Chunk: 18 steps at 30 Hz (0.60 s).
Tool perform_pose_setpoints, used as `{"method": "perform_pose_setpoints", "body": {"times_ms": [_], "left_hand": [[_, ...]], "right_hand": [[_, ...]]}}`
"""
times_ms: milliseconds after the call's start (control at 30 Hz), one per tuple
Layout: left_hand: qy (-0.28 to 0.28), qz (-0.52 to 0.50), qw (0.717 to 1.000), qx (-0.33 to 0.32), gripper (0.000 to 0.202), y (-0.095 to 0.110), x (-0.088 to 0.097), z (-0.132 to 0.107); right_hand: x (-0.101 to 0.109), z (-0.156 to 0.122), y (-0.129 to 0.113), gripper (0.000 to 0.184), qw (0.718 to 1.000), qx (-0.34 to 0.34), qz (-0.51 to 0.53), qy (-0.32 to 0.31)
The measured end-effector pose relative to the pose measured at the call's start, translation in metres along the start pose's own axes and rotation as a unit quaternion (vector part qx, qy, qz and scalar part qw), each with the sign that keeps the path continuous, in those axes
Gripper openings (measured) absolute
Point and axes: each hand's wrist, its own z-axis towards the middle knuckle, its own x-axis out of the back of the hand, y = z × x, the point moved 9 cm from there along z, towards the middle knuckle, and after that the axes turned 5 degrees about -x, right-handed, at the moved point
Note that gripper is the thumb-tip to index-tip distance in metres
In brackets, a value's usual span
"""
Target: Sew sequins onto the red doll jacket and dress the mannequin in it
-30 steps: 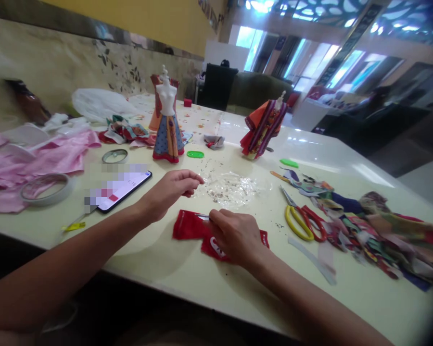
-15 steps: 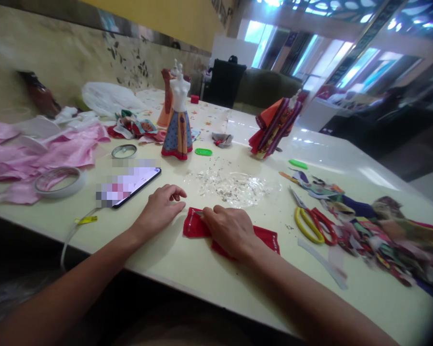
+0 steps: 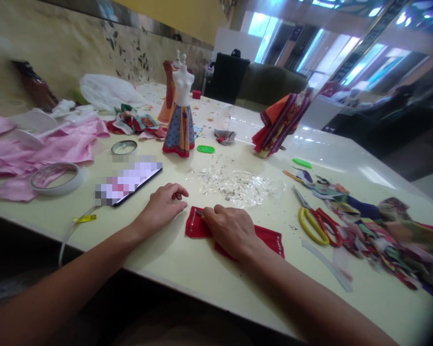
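Observation:
A small red fabric piece [image 3: 270,236] with white trim lies flat near the table's front edge. My right hand [image 3: 231,229] rests on its middle. The fingers are pressed together, and their tips sit at a small silvery thing near the cloth's left end. My left hand [image 3: 162,207] lies on the table just left of the cloth, fingers curled in and thumb pointing at the cloth's edge. What those fingers hold, if anything, is hidden. Behind both hands is a clear plastic sheet [image 3: 238,185] strewn with tiny beads.
A phone [image 3: 130,180], tape rolls [image 3: 56,178] and pink cloth [image 3: 57,149] lie to the left. Yellow-and-red scissors [image 3: 315,225] and a heap of coloured scraps [image 3: 382,226] lie to the right. Two dressed mannequins [image 3: 180,110] [image 3: 279,125] stand behind.
My left hand came back from above the beaded sheet and settled on the table beside the red cloth. My right hand stayed on the cloth.

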Motion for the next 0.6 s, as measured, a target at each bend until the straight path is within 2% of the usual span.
{"method": "perform_pose_setpoints", "body": {"times_ms": [600], "left_hand": [[-0.013,0.131,0.991,-0.016,0.016,0.014,-0.014,0.000]], "right_hand": [[0.000,-0.001,-0.003,0.018,1.000,0.004,-0.009,-0.005]]}}
